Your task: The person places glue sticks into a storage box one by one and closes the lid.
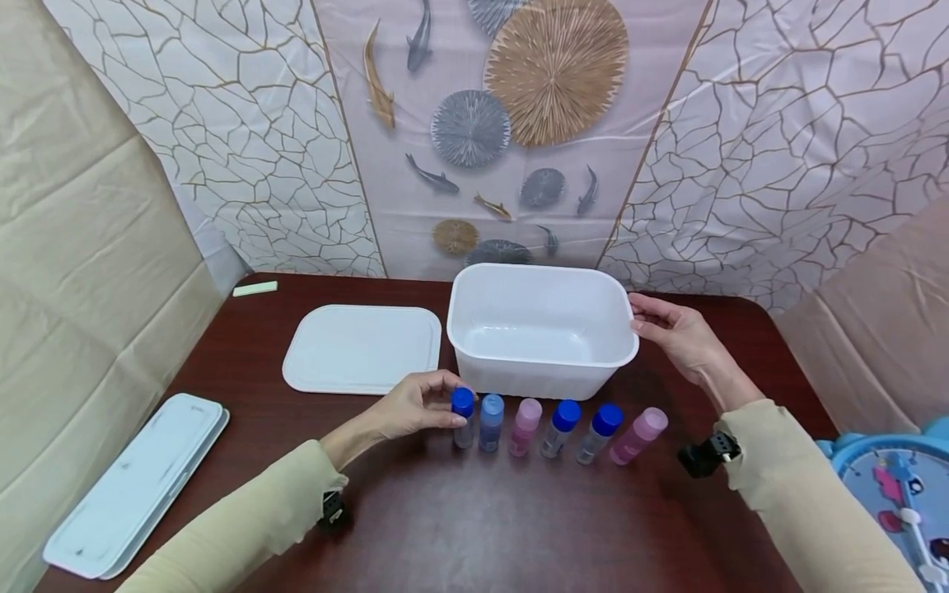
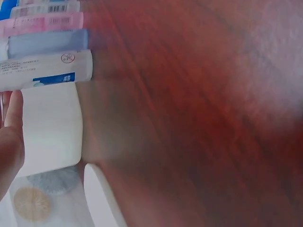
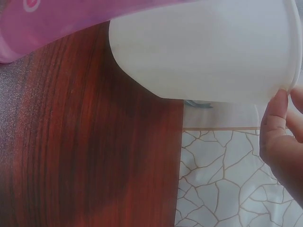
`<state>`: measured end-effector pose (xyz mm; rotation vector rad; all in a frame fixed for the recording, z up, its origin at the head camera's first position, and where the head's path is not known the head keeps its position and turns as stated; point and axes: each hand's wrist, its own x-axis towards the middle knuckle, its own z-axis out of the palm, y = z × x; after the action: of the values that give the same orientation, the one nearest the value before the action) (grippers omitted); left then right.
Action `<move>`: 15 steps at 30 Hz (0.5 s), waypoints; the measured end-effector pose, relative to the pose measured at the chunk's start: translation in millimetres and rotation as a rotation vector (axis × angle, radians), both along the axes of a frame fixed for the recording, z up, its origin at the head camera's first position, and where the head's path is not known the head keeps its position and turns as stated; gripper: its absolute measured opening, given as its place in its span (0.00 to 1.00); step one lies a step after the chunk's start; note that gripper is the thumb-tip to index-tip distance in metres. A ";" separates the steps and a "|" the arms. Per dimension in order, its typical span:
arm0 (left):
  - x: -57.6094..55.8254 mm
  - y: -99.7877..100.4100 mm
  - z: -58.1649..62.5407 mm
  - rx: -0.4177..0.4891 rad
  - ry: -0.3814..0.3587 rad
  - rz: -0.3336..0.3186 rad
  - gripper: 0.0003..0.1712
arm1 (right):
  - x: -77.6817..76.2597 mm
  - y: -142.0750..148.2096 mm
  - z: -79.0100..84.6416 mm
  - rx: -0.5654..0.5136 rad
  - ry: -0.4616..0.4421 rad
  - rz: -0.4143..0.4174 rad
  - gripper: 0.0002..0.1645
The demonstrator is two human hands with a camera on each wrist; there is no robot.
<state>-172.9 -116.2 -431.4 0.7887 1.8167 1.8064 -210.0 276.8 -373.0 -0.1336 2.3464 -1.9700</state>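
Several small capped bottles stand in a row before a white plastic bin (image 1: 534, 379). My left hand (image 1: 415, 403) holds the leftmost one, a clear bottle (image 1: 462, 403) with a dark blue cap; its printed label shows in the left wrist view. To its right are a light blue bottle (image 1: 491, 422), a pink bottle (image 1: 525, 428), two clear blue-capped bottles (image 1: 560, 424) (image 1: 601, 428) and a taller pink bottle (image 1: 639, 435). At the bin's right end, my right hand (image 1: 678, 338) pinches the rim (image 3: 294, 71). Nothing lies inside the bin.
A white lid (image 1: 363, 350) lies flat left of the bin. Further left are stacked long white panels (image 1: 137, 486) and a pale green strip (image 1: 255, 289) at the back edge. A blue toy-like object (image 1: 897, 486) stands beyond the table's right edge. Patterned cloth (image 1: 245, 123) hangs behind.
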 end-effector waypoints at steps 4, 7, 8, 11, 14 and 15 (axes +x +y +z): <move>-8.0 -6.5 17.5 -0.038 0.049 0.016 0.21 | -0.3 -0.6 0.7 0.024 0.002 -0.001 0.36; -18.7 -10.5 44.6 -0.082 0.097 0.020 0.21 | -0.6 -0.2 2.4 0.071 -0.005 -0.006 0.35; -23.2 -10.8 55.7 -0.087 0.115 0.016 0.20 | -0.8 0.0 2.8 0.085 -0.012 -0.008 0.35; -38.0 -7.7 91.2 -0.084 0.127 0.019 0.20 | -0.6 0.7 3.8 0.092 -0.031 -0.010 0.35; -55.0 4.8 121.7 -0.058 0.120 0.053 0.23 | -0.4 1.3 2.6 0.054 -0.035 -0.003 0.36; -60.7 10.7 129.6 -0.051 0.113 0.071 0.24 | -0.3 1.3 2.0 0.040 -0.031 0.001 0.36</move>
<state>-233.7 -105.5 -301.9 0.8316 1.9776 1.7844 -210.2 278.0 -371.1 -0.1009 2.3646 -1.9095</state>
